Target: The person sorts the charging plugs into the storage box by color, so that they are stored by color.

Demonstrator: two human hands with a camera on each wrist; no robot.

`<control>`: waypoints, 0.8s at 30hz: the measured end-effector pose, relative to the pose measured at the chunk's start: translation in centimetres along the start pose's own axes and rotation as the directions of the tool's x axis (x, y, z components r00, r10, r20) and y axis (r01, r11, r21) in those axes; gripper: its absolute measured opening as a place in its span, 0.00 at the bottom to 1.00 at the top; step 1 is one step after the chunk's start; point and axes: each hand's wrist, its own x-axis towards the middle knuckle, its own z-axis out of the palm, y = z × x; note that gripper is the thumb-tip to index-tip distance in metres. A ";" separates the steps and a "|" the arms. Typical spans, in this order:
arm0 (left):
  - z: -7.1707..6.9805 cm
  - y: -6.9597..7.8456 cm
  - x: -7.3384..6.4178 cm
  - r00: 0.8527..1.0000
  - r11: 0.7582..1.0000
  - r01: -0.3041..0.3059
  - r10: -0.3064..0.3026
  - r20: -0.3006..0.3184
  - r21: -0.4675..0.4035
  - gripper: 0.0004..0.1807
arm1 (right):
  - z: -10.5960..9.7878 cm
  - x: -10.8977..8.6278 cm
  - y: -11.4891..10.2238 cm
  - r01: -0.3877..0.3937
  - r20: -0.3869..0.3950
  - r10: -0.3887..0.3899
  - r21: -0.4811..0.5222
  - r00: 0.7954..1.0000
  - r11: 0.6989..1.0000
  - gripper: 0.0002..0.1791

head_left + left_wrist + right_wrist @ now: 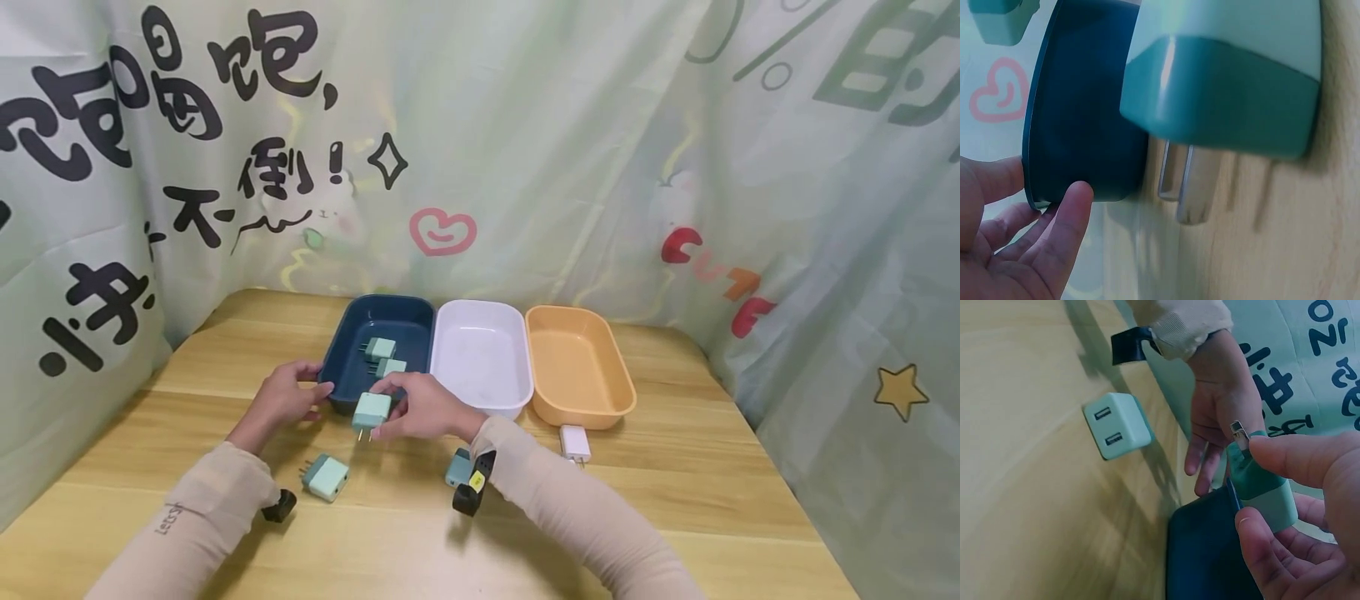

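Observation:
My left hand (281, 396) is at the left end of a dark blue tray (347, 350), its thumb on the rim and its fingertips against the outer wall. Between thumb and fingers, my right hand (433, 404) pinches a two-tone green plug charger (372, 410), prongs pointing down, at the tray's near edge. Inside the tray lie two similar green chargers (381, 349). Another green charger (327, 477) rests on the table nearer me; the right wrist view shows two USB ports on this charger (1117, 425).
A white tray (480, 400) and an orange tray (581, 412) stand in a row right of the blue one. A blue charger (458, 468) lies partly hidden by my right wrist strap. Before the orange tray is a white charger (575, 442). Printed curtains (525, 167) hang behind the table.

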 end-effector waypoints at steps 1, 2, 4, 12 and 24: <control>0.0 0.0 0.0 1.000 1.000 0.000 0.000 0.000 -0.001 0.29 | -0.2 0.1 0.0 -0.009 -0.002 0.009 0.002 1.000 1.000 0.29; 0.1 0.0 0.1 1.000 1.000 0.001 -0.001 0.001 -0.003 0.29 | -0.3 0.1 0.0 -0.018 -0.006 0.018 0.003 1.000 1.000 0.30; 0.1 0.0 0.1 1.000 1.000 0.002 -0.002 0.001 -0.009 0.29 | -0.6 0.3 0.0 -0.033 -0.016 0.033 0.004 0.999 0.999 0.30; 0.1 -0.3 -0.3 1.000 1.000 0.000 0.000 0.001 -0.008 0.29 | -1.1 1.2 0.6 -0.077 -0.037 0.078 0.040 0.996 0.996 0.28; 0.0 0.1 -0.1 1.000 1.000 0.014 -0.015 -0.008 -0.021 0.29 | -2.8 2.8 1.5 -0.159 -0.089 0.172 0.136 0.981 0.978 0.28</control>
